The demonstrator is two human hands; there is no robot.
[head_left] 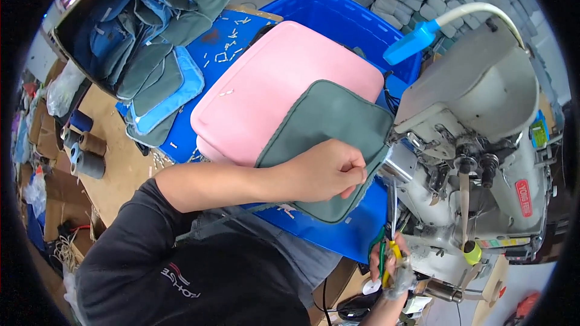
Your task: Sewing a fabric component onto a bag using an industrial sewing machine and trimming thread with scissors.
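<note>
A dark green, rounded fabric pad (pixel 326 121) with a stitched edge lies tilted over a pink, rounded panel (pixel 266 78). My left hand (pixel 336 170) rests on top of the pad, close to its right edge, with the fingers curled closed. Whatever those fingers may pinch is hidden. Low on the right, my right hand (pixel 394 261) is closed round the green and yellow handles of scissors (pixel 394 211). Their blades point up toward the pad's right edge, beside the sewing machine (pixel 471 115).
Behind the panel stands a blue plastic crate (pixel 338 1). Stacked green and blue pads (pixel 160 78) spill from a box at the left. Thread spools (pixel 90 164) stand on the wooden table edge. White scraps (pixel 228 48) dot the blue tabletop. A blue-headed lamp (pixel 412 42) hangs near the machine.
</note>
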